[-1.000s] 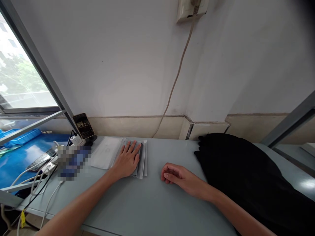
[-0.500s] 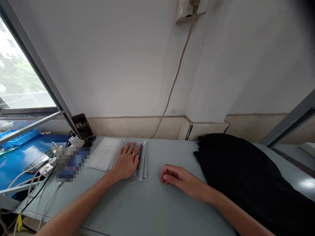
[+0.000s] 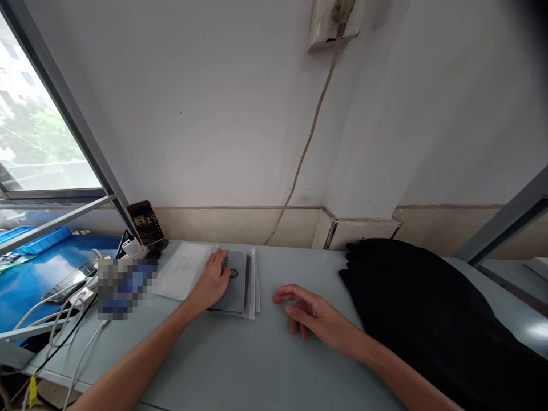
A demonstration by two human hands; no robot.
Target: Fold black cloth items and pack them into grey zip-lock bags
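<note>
My left hand [image 3: 213, 283] lies flat over the left part of a grey printed packet [image 3: 237, 285], fingers stretched out. Dark lettering and a round logo show on the packet. Under it, clear plastic bags [image 3: 254, 285] stick out on the right. To the left of this hand lies a whitish translucent plastic bag [image 3: 182, 268]. My right hand [image 3: 314, 317] hovers at or just above the table, fingers loosely curled and apart, with nothing in it. Right of that hand is a large heap of black cloth [image 3: 415, 308].
A phone [image 3: 146, 222] stands propped at the back left. White cables [image 3: 71, 319] and chargers [image 3: 131, 247] crowd the left end of the grey table [image 3: 265, 371]. A blue surface with a blue tray [image 3: 45, 240] lies beyond the frame. A cord hangs from the wall socket [image 3: 331, 25].
My left hand has slid left on the packet, uncovering its logo. My right hand's fingers have loosened and spread from a closer curl.
</note>
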